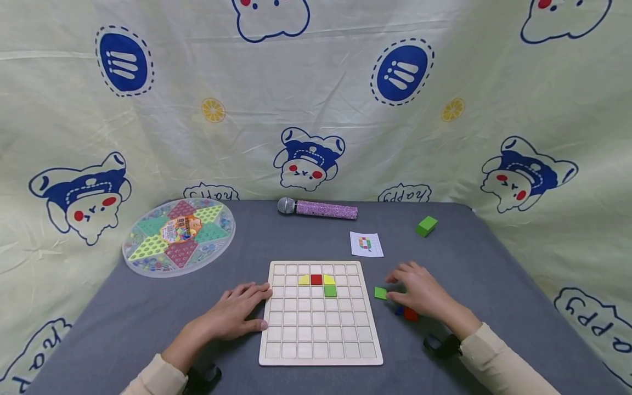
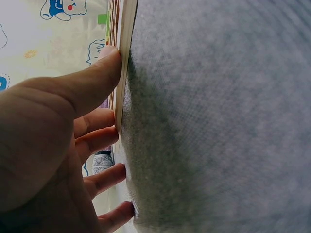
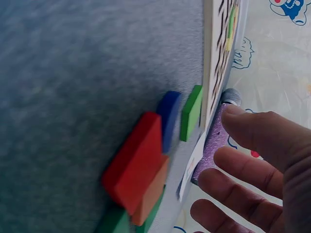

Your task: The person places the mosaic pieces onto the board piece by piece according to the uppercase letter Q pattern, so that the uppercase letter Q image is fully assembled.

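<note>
A pale gridded board lies on the table. Near its far side sit a red square between two yellow pieces and a green square below the right one. My left hand touches the board's left edge with fingertips and thumb, fingers spread. To the right, my right hand hovers with loosely bent fingers and nothing held, its thumb near a loose green tile. Under that hand lie a blue piece, a red piece, an orange piece and green pieces, partly cut off.
A small card with a coloured pattern lies beyond the board. Farther back are a purple glittery microphone and a green block. A round star-patterned game board occupies the back left. Printed cloth hangs behind the table.
</note>
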Available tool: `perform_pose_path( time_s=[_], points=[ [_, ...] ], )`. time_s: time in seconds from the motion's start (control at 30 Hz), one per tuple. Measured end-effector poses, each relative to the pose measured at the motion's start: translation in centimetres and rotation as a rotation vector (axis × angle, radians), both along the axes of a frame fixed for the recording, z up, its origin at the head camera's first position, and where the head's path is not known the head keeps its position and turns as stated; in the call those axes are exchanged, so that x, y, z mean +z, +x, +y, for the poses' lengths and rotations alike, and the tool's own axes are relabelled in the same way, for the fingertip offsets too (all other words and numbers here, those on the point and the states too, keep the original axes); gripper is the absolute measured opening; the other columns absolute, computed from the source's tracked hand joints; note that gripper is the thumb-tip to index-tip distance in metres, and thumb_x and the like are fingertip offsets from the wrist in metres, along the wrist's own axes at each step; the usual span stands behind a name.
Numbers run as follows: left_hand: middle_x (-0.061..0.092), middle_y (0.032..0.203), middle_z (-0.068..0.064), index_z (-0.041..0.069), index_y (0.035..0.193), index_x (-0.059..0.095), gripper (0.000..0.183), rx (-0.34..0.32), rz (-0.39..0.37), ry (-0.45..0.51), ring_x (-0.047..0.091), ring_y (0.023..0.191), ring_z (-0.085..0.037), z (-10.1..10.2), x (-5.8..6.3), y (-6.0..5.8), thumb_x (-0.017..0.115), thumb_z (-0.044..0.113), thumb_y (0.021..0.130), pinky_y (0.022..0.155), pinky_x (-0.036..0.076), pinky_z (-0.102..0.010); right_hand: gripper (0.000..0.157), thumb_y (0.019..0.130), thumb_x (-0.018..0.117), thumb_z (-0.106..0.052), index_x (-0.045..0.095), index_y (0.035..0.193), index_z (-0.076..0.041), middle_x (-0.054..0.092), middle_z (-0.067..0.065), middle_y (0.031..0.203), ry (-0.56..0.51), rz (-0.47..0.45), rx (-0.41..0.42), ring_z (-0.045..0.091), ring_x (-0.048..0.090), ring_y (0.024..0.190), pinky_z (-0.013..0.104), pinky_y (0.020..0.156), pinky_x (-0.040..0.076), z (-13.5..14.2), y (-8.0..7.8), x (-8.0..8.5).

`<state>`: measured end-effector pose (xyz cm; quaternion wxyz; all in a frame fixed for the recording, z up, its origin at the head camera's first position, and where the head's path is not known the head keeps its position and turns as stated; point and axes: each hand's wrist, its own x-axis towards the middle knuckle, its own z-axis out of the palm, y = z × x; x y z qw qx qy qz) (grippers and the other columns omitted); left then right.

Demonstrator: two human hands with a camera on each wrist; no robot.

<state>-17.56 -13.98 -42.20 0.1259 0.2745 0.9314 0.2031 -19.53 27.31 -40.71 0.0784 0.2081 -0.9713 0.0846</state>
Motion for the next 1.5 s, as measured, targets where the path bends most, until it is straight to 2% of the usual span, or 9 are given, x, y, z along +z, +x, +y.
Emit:
perform_pose_path(
  time_s=[0.27,0.5,0.67,1.13,1.5],
  points=[
    [0.035,0.152,-0.004,0.015,0.143,0.041,0.067,0.0,-0.006,-0.002,0.028,0.139,-0.035,0.0,0.1,0.1,0.06,0.047,0.088,0.104,0.023,-0.062,0.028,0.075,0.078,-0.031,0.071,0.096,-0.014,0.064,0.0,0.095,0.018,-0.055,-0.013,0.017,0.049,0.087,0.038,0.076,0.041,0.3,0.0,-0.5],
    [0.035,0.152,-0.003,0.015,0.143,0.041,0.067,0.0,-0.002,0.0,0.028,0.139,-0.034,0.0,0.1,0.1,0.06,0.047,0.088,0.104,0.023,-0.061,0.027,0.075,0.079,-0.029,0.071,0.095,-0.014,0.063,-0.001,0.093,0.013,-0.032,0.016,0.018,0.05,0.087,0.041,0.077,0.041,0.4,0.0,-1.0],
    [0.035,0.152,-0.004,0.015,0.143,0.041,0.067,-0.005,0.006,0.003,0.028,0.139,-0.034,-0.1,0.1,0.1,0.06,0.047,0.088,0.103,0.024,-0.062,0.027,0.075,0.078,-0.03,0.071,0.096,-0.015,0.062,-0.001,0.094,0.021,-0.049,0.003,0.018,0.05,0.088,0.041,0.078,0.041,0.3,0.1,-1.0],
    [0.035,0.152,-0.003,0.015,0.144,0.04,0.067,-0.001,0.011,-0.001,0.028,0.139,-0.034,-0.1,-0.3,0.1,0.061,0.046,0.088,0.104,0.024,-0.061,0.024,0.075,0.078,-0.028,0.071,0.094,-0.016,0.059,-0.003,0.089,0.029,-0.034,0.003,0.014,0.045,0.081,0.034,0.071,0.037,0.2,-0.1,-1.4],
    [0.035,0.152,-0.002,0.016,0.144,0.04,0.067,0.007,-0.001,-0.011,0.027,0.14,-0.033,0.1,-0.3,-0.1,0.061,0.046,0.088,0.105,0.023,-0.06,0.022,0.076,0.078,-0.027,0.072,0.093,-0.015,0.059,-0.002,0.088,0.029,-0.044,0.003,0.014,0.045,0.08,0.034,0.07,0.038,0.1,-0.2,-1.3]
  ],
)
